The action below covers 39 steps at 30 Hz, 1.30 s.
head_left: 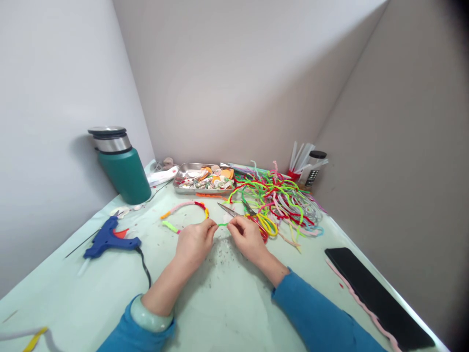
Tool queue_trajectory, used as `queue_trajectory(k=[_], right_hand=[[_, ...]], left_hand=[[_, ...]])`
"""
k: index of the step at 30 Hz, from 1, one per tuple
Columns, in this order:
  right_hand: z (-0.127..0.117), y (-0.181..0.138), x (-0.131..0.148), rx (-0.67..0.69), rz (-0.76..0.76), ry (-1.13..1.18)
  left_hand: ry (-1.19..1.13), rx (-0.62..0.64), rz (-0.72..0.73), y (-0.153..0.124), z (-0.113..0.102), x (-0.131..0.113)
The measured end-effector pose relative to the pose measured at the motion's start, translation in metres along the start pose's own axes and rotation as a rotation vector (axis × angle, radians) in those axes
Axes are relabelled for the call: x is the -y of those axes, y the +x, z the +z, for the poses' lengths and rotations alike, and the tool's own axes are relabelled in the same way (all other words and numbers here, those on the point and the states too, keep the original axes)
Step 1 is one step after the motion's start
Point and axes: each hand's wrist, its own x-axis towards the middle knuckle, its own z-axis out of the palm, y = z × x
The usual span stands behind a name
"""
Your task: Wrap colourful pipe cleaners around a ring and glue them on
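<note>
My left hand (195, 240) and my right hand (248, 238) are both closed, pinching a short green pipe cleaner (223, 225) between them above the table. Each hand has one end, and only the middle shows between the fingertips. Just behind my left hand lies a curved band of pink, red, orange and yellow pipe cleaner (182, 204), with a lime-green piece (170, 226) at its near end. Close behind my right hand rest scissors with red handles (262, 232) and another pair with yellow handles (270, 226), partly hidden by the hand.
A blue glue gun (110, 240) with a cord and a teal bottle (126, 176) stand at left. A metal tray (205, 190) of small cut-outs sits behind. Tangled pipe cleaners (282, 200) cover the back right, near a black-capped jar (315, 166). A black slab (377, 293) lies at right.
</note>
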Motion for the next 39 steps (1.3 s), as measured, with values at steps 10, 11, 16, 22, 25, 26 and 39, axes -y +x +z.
queue_trajectory(k=[10, 11, 16, 22, 25, 26, 39], right_hand=[[-0.015, 0.004, -0.006, 0.011, -0.174, -0.175], [-0.015, 0.005, -0.007, -0.011, -0.157, -0.156], [-0.014, 0.006, -0.011, -0.059, -0.118, -0.106], [-0.013, 0.006, -0.013, -0.073, -0.100, -0.072], [-0.014, 0.007, -0.014, -0.094, -0.074, -0.062], [-0.014, 0.007, -0.014, -0.099, -0.063, -0.063], [-0.010, 0.007, -0.020, -0.165, 0.014, -0.055]], left_hand=[[-0.932, 0.501, -0.287, 0.005, -0.003, 0.005], [-0.868, 0.446, -0.269, 0.005, -0.004, 0.005], [-0.389, 0.074, -0.093, 0.006, -0.009, 0.005], [-0.976, 0.438, -0.346, 0.006, -0.007, 0.008], [-1.065, 0.409, -0.340, 0.008, -0.007, 0.008], [-1.059, 0.362, -0.344, 0.009, -0.007, 0.008], [-1.042, 0.196, -0.359, 0.012, -0.011, 0.010]])
